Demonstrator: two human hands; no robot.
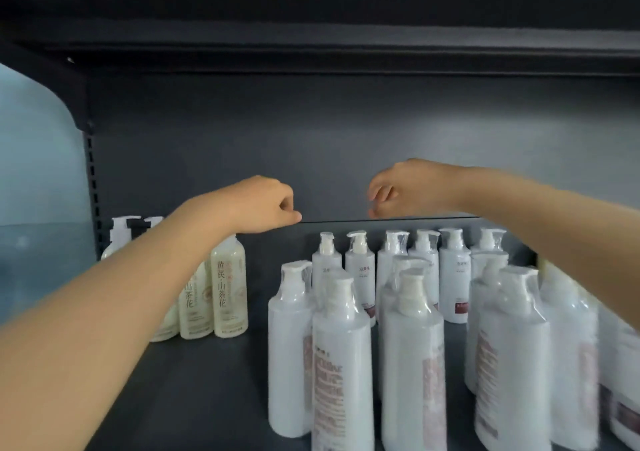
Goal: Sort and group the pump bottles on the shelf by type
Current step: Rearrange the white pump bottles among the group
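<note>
Two empty hands are hovering over a dark shelf (207,381) of pump bottles.
The left hand (263,205) is hanging with its fingers curled into a fist, gripping nothing, over the cream bottles (229,288) standing at 9 o'clock. The right hand (405,189) is hanging loosely curled, also holding nothing, above the wrapped white bottles (412,346) crowding from 3 to 5 o'clock, right up to the front edge. A bare lane is running between both groups from 6 o'clock to the back panel (311,139).
</note>
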